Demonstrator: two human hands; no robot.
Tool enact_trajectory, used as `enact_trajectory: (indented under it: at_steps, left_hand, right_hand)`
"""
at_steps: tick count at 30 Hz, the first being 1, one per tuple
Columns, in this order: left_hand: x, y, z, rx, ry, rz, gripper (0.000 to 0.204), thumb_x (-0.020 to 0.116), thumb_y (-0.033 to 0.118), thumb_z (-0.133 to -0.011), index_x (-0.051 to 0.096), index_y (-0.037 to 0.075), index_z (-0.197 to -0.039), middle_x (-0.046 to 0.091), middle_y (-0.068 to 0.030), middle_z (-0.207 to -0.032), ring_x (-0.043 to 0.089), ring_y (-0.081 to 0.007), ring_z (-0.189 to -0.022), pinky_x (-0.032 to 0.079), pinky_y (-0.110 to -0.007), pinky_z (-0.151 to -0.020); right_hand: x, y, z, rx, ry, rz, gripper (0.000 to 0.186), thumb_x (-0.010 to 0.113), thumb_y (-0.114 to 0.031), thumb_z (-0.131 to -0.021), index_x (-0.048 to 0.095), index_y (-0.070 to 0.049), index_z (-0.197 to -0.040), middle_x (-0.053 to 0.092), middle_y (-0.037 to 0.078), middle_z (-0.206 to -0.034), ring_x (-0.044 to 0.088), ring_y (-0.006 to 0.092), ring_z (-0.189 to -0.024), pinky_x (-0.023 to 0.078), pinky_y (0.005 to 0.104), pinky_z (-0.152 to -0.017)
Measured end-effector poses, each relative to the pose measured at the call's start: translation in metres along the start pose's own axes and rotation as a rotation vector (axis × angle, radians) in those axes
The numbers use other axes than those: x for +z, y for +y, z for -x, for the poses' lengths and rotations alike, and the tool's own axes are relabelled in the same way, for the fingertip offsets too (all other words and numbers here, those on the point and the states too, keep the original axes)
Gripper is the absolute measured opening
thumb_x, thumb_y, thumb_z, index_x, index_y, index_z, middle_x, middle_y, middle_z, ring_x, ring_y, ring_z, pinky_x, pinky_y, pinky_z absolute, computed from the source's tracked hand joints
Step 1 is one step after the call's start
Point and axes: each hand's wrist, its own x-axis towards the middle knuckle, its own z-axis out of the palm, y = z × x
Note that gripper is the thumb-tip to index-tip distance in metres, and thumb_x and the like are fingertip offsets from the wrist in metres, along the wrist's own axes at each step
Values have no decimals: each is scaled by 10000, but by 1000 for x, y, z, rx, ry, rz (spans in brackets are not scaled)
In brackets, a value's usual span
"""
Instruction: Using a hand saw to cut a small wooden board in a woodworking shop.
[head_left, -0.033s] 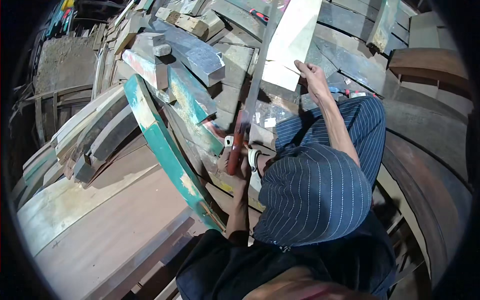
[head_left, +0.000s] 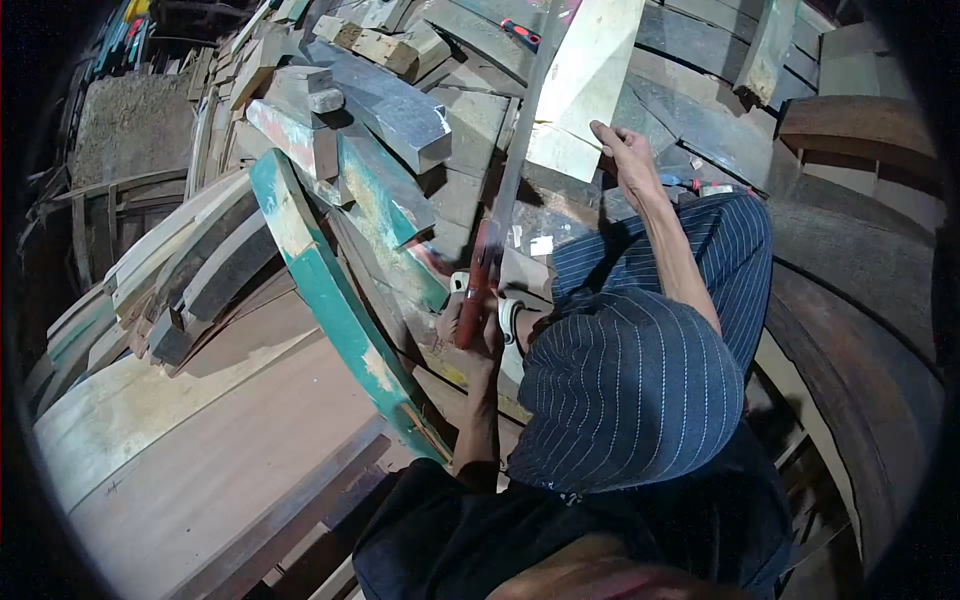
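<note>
My left hand (head_left: 483, 335) is closed around the red-brown wooden handle of a machete (head_left: 515, 150). Its long, narrow blade points away from me, running along the left side of a pale wooden board (head_left: 590, 70). A jagged crack or cut crosses the board close to its near end. My right hand (head_left: 632, 165) grips the board's right edge near that end, thumb on top and the other fingers partly hidden beneath. Small white chips lie below the board, next to my striped trouser leg (head_left: 740, 235).
A curved green-painted timber (head_left: 335, 310) leans at my left, with grey wooden blocks (head_left: 385, 100) beyond it. Stacked curved pieces (head_left: 215, 265) and a broad plywood sheet (head_left: 230, 450) lie farther left. Red-handled tools (head_left: 520, 32) rest on the planks. Curved brown timbers (head_left: 860, 130) stand at right.
The machete's handle and blade have shifted very slightly and look a little blurred. My right hand and the board stay almost where they were.
</note>
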Motion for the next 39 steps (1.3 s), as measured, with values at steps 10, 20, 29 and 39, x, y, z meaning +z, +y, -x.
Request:
enact_trajectory:
  at_steps: [10, 20, 29, 39]
  left_hand:
    - [13, 11, -6, 101, -70, 31, 144, 660, 134, -797, 623, -5, -786, 602, -54, -648, 537, -113, -578, 424, -282, -558]
    - [18, -8, -13, 161, -85, -143, 196, 741, 73, -787, 570, 23, -706, 545, -17, -596, 486, -93, -556, 401, -269, -535]
    - [24, -10, -7, 222, -14, 70, 166, 701, 108, -818, 576, -1, -802, 601, -18, -698, 565, -112, -664, 465, -265, -627]
    - [36, 7, -15, 267, -66, -150, 136, 705, 57, -803, 583, 6, -834, 605, -39, -742, 548, -105, -651, 458, -266, -615]
  right_hand:
    - [1, -9, 8, 9, -36, 43, 335, 723, -269, -864, 642, 49, -934, 578, 17, -715, 533, 84, -616, 453, 243, -561]
    - [-16, 7, -8, 11, -37, 106, 311, 737, -273, -849, 671, 24, -913, 593, -2, -721, 526, 61, -638, 421, 223, -580]
    - [-11, -3, -2, 14, -65, 6, 375, 746, -288, -850, 653, 59, -958, 579, 4, -731, 479, 41, -622, 394, 218, -551]
    - [-26, -1, -9, 44, -8, 77, 412, 739, -249, -861, 640, 93, -1069, 662, 62, -844, 630, 109, -701, 517, 245, -640]
